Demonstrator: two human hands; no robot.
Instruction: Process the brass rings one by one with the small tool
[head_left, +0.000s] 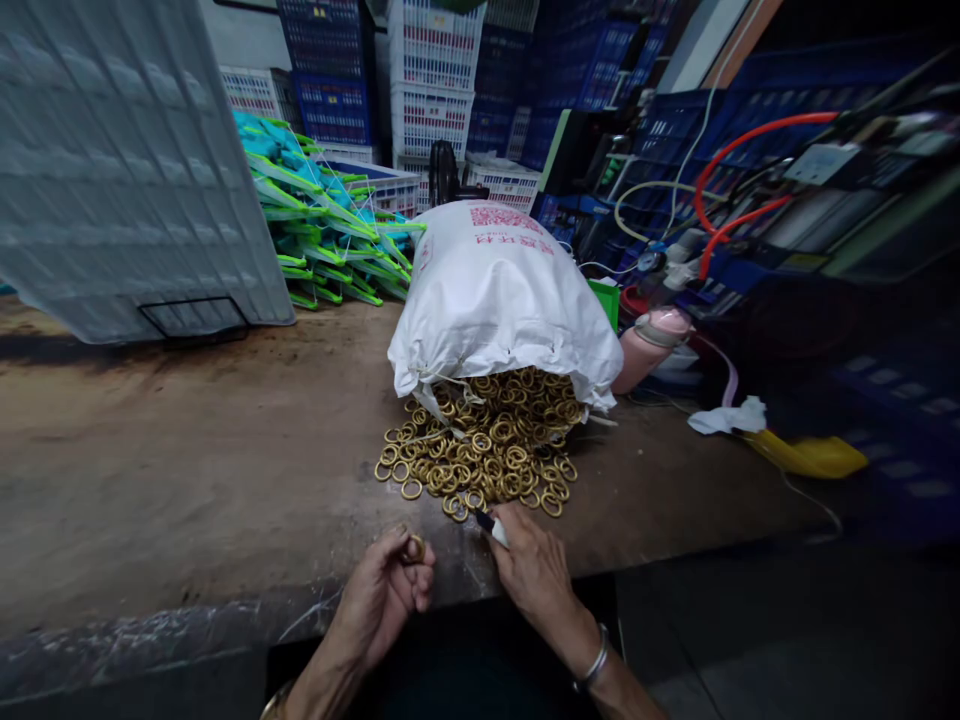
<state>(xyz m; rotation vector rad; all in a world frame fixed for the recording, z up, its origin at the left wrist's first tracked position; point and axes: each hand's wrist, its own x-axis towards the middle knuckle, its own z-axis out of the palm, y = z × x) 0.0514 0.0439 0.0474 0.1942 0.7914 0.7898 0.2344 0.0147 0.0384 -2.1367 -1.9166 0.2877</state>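
A white woven sack (499, 300) lies on its side on the worn brown table (187, 470), and a heap of brass rings (484, 445) spills from its mouth. My left hand (386, 595) is closed at the table's near edge, pinching one brass ring (415, 547) between thumb and fingers. My right hand (534, 572) is closed round a small white tool with a dark tip (491, 525), whose tip touches the near edge of the heap. A metal bangle sits on my right wrist.
A grey plastic crate (127, 160) leans at the back left. Green and teal flat items (322, 225) are stacked behind the sack. Blue and white crates (435, 80) fill the back. A pink bottle (649, 345), hoses and machinery stand at right, with a yellow item (814, 455) beside a white rag.
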